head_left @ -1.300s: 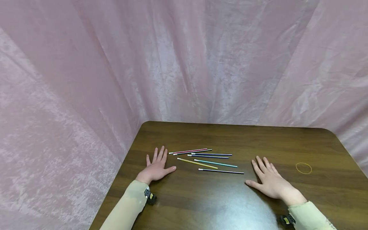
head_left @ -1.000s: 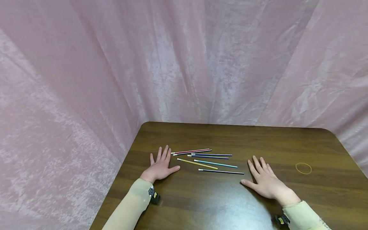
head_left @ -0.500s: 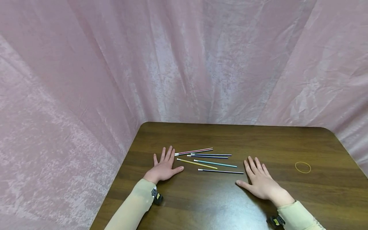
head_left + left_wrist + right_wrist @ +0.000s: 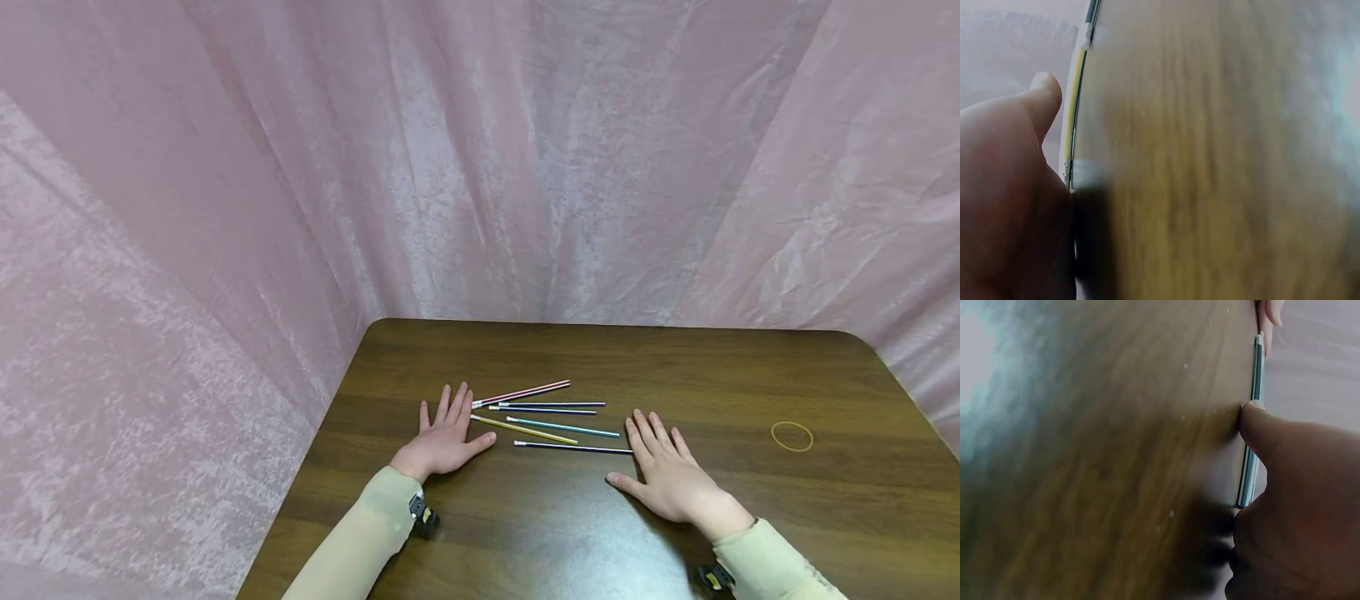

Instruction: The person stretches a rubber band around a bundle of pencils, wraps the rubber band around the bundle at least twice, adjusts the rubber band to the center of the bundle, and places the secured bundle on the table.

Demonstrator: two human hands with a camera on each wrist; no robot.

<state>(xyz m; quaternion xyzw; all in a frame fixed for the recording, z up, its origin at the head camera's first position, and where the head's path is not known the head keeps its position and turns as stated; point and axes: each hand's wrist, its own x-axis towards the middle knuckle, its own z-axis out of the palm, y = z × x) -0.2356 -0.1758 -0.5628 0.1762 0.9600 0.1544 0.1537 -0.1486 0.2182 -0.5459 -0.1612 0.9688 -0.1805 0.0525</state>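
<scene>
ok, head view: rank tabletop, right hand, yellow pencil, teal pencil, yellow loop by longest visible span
Largest to smallest:
1. tabletop
2. right hand
3. yellow pencil and teal pencil: look about equally long, not ranked
4. yellow loop

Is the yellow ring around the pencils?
No, the yellow ring lies on the table, right of the right hand, while the pencils lie between that hand and the left hand.
</scene>
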